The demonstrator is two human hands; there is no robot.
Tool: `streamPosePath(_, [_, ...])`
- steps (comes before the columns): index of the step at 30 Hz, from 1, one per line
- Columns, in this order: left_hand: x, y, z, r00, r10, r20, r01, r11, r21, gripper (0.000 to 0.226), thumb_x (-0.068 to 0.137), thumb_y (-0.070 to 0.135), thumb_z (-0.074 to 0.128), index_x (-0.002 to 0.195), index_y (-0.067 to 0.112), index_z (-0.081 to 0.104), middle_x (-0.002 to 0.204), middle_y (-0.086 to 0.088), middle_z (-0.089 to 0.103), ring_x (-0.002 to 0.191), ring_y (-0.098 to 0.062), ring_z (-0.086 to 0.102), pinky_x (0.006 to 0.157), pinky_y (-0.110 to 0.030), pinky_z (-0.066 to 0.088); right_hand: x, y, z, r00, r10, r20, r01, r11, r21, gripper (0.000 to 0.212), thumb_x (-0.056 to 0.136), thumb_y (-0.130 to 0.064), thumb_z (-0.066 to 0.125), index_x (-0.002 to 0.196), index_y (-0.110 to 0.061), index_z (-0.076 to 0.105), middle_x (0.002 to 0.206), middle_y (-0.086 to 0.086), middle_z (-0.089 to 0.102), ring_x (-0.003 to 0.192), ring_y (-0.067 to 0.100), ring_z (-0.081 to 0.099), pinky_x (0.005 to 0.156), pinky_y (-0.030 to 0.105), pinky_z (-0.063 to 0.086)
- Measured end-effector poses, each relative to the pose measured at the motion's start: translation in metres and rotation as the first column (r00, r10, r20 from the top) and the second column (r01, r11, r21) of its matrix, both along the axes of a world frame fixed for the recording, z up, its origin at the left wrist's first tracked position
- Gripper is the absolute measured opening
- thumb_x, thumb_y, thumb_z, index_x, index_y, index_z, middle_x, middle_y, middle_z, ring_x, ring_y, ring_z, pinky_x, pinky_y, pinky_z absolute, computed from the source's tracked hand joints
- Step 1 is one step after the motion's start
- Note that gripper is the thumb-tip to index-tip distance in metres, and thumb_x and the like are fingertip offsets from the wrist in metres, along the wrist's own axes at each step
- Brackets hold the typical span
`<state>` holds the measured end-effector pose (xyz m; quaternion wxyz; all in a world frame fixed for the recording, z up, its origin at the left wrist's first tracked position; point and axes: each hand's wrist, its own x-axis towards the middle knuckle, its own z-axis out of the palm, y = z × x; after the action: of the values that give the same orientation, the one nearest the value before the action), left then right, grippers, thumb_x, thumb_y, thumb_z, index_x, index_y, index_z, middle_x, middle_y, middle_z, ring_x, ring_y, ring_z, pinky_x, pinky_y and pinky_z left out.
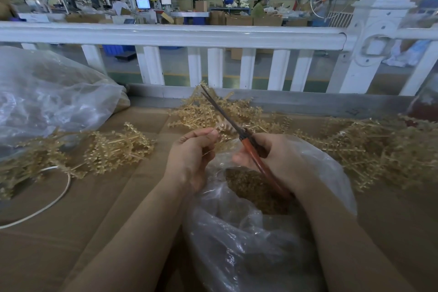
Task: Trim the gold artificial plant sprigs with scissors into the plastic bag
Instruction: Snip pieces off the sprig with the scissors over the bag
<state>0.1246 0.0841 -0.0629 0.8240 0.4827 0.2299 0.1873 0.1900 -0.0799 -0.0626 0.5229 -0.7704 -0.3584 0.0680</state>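
My left hand (193,156) pinches a small gold sprig (224,128) between thumb and fingers, above the open mouth of a clear plastic bag (239,239). My right hand (275,161) grips scissors (227,117) with red-brown handles; the dark blades point up and away, slightly parted, beside the sprig. Gold trimmings (251,187) lie inside the bag. Piles of gold sprigs lie behind the hands (213,111), to the left (113,149) and to the right (379,149).
Brown cardboard (99,208) covers the work surface. A large filled clear bag (47,92) sits at the far left. A white cord (47,206) loops at the left. A white railing (189,35) borders the far edge, with a factory floor and workers beyond.
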Motion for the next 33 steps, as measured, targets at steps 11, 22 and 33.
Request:
streamPosePath(11, [-0.001, -0.004, 0.003, 0.979, -0.183, 0.093, 0.183, 0.983, 0.014, 0.02, 0.064, 0.008, 0.076, 0.083, 0.008, 0.069, 0.072, -0.005, 0.071, 0.066, -0.012, 0.069, 0.065, -0.021, 0.056, -0.002, 0.003, 0.001, 0.994, -0.095, -0.061, 0.1, 0.991, 0.084, 0.021, 0.066, -0.061, 0.082, 0.078, -0.046, 0.073, 0.068, -0.008, 0.072, 0.057, 0.002, 0.064, 0.055, 0.018, 0.055])
streamPosePath(22, [-0.003, -0.016, 0.005, 0.941, -0.339, 0.02, 0.335, 0.936, 0.109, 0.024, 0.06, 0.011, 0.072, 0.083, 0.008, 0.067, 0.057, 0.003, 0.057, 0.052, -0.008, 0.044, 0.049, -0.016, 0.04, -0.003, 0.004, 0.002, 0.992, -0.064, -0.112, 0.078, 0.989, 0.127, 0.014, 0.083, -0.016, 0.082, 0.08, -0.028, 0.074, 0.07, -0.006, 0.075, 0.063, 0.005, 0.071, 0.059, 0.013, 0.053])
streamPosePath(33, [0.0, -0.015, 0.001, 0.963, -0.269, 0.02, 0.252, 0.924, 0.289, 0.005, 0.079, 0.001, 0.073, 0.08, 0.004, 0.07, 0.058, 0.0, 0.063, 0.048, -0.007, 0.053, 0.044, -0.017, 0.043, 0.004, 0.007, -0.003, 0.989, -0.125, -0.076, 0.131, 0.988, 0.081, 0.053, 0.082, -0.011, 0.081, 0.074, -0.062, 0.069, 0.075, -0.021, 0.073, 0.07, -0.002, 0.071, 0.058, 0.01, 0.052])
